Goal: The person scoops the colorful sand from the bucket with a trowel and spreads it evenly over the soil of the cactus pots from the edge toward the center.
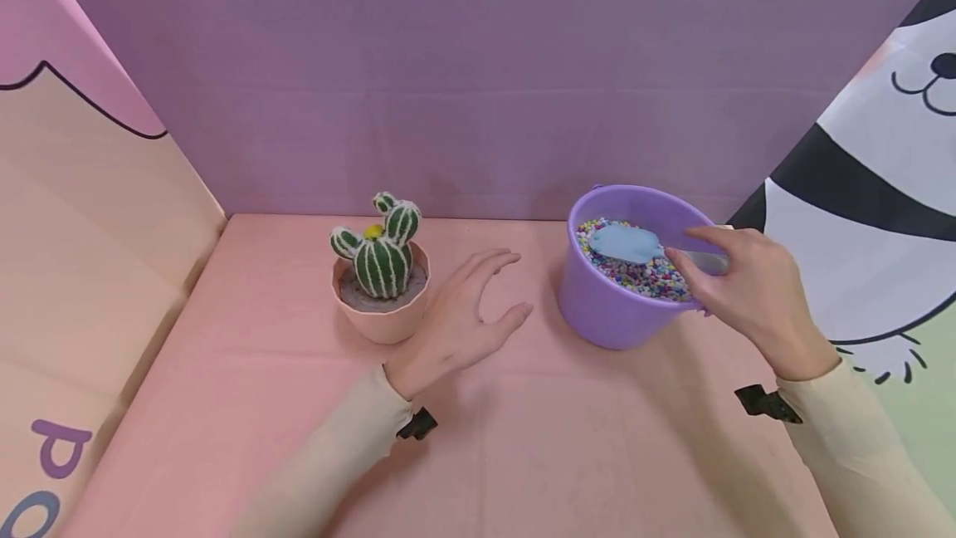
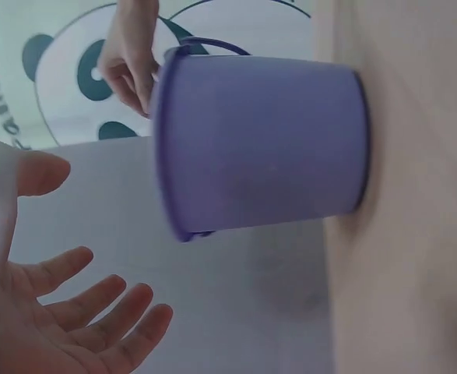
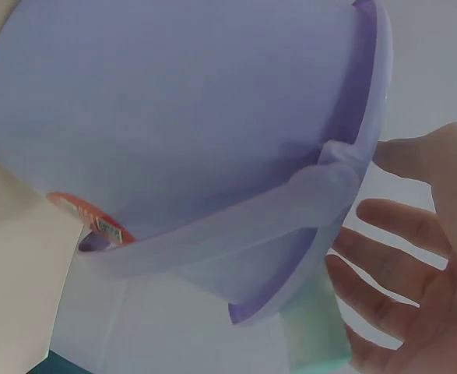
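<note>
A purple bucket (image 1: 612, 310) stands on the right, holding many small multicoloured beads (image 1: 638, 275). On the beads lies a flat, light-blue, wavy-edged piece (image 1: 626, 243). My right hand (image 1: 762, 293) is over the bucket's right rim, thumb and forefinger apart, with the thumb tip close to the blue piece. In the right wrist view its fingers spread at the rim, and a pale green block-like piece (image 3: 314, 331) shows beside them. My left hand (image 1: 463, 314) is between the pot and the bucket, thumb and fingers apart, holding nothing.
A knitted-looking cactus (image 1: 382, 266) with a yellow top stands in a peach pot (image 1: 384, 325), just left of my left hand. The bucket's handle (image 3: 228, 234) hangs along its outer side. A purple backdrop (image 1: 485, 106) closes off the rear of the pink tabletop (image 1: 523, 455).
</note>
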Available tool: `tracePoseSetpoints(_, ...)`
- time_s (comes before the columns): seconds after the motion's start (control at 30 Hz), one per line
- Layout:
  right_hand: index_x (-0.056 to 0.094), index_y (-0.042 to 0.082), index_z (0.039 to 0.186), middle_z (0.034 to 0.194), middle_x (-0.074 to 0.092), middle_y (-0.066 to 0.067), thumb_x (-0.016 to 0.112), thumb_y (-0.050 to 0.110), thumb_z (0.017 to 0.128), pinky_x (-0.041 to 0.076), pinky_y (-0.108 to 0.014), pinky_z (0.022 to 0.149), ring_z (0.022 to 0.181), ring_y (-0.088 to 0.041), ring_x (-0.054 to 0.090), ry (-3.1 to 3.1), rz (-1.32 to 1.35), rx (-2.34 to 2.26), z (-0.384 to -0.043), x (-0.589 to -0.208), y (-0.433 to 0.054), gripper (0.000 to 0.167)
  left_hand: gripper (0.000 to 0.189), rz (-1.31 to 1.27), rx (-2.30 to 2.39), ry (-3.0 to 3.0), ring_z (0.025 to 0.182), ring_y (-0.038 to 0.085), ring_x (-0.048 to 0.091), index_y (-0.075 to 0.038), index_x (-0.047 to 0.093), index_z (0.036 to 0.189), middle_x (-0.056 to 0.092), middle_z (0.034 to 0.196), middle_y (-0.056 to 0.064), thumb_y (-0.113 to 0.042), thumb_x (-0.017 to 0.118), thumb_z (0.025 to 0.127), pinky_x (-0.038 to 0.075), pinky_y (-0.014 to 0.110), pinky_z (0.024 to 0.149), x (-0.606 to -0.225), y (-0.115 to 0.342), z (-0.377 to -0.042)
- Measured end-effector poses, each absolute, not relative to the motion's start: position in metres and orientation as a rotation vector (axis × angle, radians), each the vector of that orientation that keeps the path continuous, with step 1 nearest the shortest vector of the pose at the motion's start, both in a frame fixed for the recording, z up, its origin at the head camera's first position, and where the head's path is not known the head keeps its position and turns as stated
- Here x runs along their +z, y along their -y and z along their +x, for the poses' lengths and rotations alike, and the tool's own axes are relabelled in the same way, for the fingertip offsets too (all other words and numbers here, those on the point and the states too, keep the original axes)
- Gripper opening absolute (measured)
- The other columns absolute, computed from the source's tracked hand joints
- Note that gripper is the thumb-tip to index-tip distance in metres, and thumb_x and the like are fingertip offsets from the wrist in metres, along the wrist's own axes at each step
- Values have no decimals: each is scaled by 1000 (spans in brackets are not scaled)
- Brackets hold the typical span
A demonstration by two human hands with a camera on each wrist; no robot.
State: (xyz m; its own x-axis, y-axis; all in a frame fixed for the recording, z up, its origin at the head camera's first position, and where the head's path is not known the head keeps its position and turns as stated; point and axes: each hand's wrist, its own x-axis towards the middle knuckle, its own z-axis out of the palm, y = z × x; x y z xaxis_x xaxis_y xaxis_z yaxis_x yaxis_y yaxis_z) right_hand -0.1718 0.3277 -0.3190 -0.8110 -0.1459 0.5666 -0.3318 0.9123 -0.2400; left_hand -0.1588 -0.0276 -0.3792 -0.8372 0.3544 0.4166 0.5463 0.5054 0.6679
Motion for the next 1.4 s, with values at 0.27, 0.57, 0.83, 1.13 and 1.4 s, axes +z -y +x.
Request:
tracePoseSetpoints(0.27,80,2,113,89,77,-24,79,35,90,48,-54,55,69,-45,68,2638,311,369,-179,-319,-338,39,58,-653,-1617,2519,134,27,64,-16,55,153,58,156,5,-34,70,101,59,45,104,-400,6,-182)
tracePoseSetpoints(0.57,82,5,106,92,78,-22,81,34,88,43,-43,49,66,-40,66,2703,292,331,-186,-320,-347,34,63,-561,-1834,2570,141,26,60,-21,51,158,54,162,0,-45,67,102,55,45,111,-403,-24,-197)
tracePoseSetpoints(0.83,83,5,105,94,78,-23,81,36,88,44,-41,52,68,-42,67,2743,262,358,-189,-322,-348,36,69,-499,-1970,2610,147,27,55,-24,45,162,48,167,1,-52,64,102,50,47,118,-401,-43,-204)
tracePoseSetpoints(1.13,83,6,111,92,77,-28,82,38,89,45,-42,49,68,-39,67,2794,254,356,-192,-324,-345,39,69,-427,-2065,2598,147,30,55,-26,45,162,47,167,2,-58,60,102,50,47,118,-402,-63,-210)
tracePoseSetpoints(1.4,84,4,109,80,75,-25,84,35,89,41,-34,46,55,-27,61,2776,294,355,-194,-326,-344,37,76,-318,-2034,2658,145,23,58,-34,43,162,48,166,0,-69,61,97,49,49,118,-399,-75,-212)
